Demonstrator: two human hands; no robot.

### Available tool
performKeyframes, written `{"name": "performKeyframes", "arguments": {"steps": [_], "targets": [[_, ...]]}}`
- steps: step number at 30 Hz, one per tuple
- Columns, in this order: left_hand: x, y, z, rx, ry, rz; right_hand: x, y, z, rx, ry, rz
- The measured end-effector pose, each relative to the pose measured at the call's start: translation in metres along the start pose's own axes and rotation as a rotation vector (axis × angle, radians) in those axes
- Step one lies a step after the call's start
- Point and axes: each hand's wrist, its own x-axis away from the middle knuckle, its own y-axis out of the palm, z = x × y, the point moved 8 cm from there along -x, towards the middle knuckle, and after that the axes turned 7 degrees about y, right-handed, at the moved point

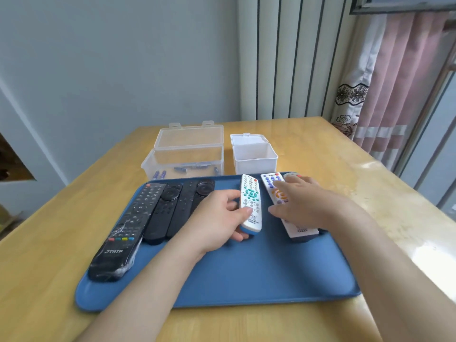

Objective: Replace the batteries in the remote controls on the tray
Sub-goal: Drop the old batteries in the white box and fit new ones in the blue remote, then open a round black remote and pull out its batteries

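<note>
Nearest the camera lies the near rim of the blue tray (222, 297), crossed by both bare forearms, on a yellow wooden table (49, 255). Far to the left of the left hand, a long black remote wrapped in clear film (123, 233) lies along the tray's left edge, its near end just at the rim. Between it and the left hand lie two slimmer black remotes (164, 213) side by side and touching, and a third black one (204, 187) shows just beyond the knuckles. The left hand (217, 218) grips a white remote with green keys (251, 201): the thumb presses on the key face near its lower end and the fingers curl underneath, with the keys facing up. Beyond this hand, off the tray, stands a clear box (185, 154) with its lid raised and several batteries (182, 169) on its floor. Just right of that box sits a small white box (254, 156), also open. The right hand (303, 203), just beside the held remote, lies flat with the fingers spread over a white remote with orange and purple keys (272, 186), holding nothing. Its fingertips reach a grey remote (291, 176) at the tray's far right corner. Well to the right of this hand hangs a pink curtain (394, 95).
</note>
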Motion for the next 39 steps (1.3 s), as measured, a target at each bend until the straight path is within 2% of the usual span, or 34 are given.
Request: {"name": "performKeyframes", "arguments": {"steps": [3,5,8,10,12,16,20,22,26,29,31,35,37,39], "targets": [[-0.004,0.003,-0.001,-0.105,0.034,0.015,-0.006,0.002,0.0,0.009,0.013,0.044],[-0.004,0.009,0.002,-0.165,0.052,-0.049,-0.004,-0.008,-0.002,-0.013,0.018,0.157],[-0.001,0.016,0.004,-0.358,0.052,-0.109,0.003,-0.02,-0.015,-0.089,-0.093,0.281],[0.0,0.01,0.008,-0.519,0.108,-0.05,0.007,-0.015,-0.032,-0.129,-0.188,0.255],[0.002,0.001,0.015,-0.617,0.153,0.037,0.01,-0.006,-0.042,-0.062,-0.218,0.257],[0.002,-0.03,0.016,-0.808,0.185,0.199,0.008,0.004,-0.045,0.045,-0.125,0.319],[-0.004,-0.041,-0.008,-1.041,0.045,0.083,0.01,0.0,-0.043,0.023,-0.097,0.383],[-0.003,-0.042,-0.01,-1.099,0.015,0.074,0.011,0.001,-0.044,0.006,-0.091,0.395],[-0.001,-0.041,0.007,-1.072,0.123,0.133,0.014,-0.003,-0.049,0.011,-0.141,0.471],[0.001,-0.042,0.011,-0.975,0.134,0.148,0.022,-0.011,-0.062,-0.088,-0.3,0.584],[0.004,-0.045,0.015,-0.962,0.124,0.15,0.029,-0.011,-0.074,-0.163,-0.406,0.54],[0.012,-0.04,0.022,-1.137,0.083,0.054,0.032,0.014,-0.092,-0.176,-0.423,0.246],[0.015,-0.032,0.02,-1.208,0.032,-0.011,0.03,0.018,-0.095,-0.228,-0.415,0.2],[0.015,-0.03,0.017,-1.172,0.012,-0.037,0.027,0.018,-0.093,-0.309,-0.39,0.192]]}}
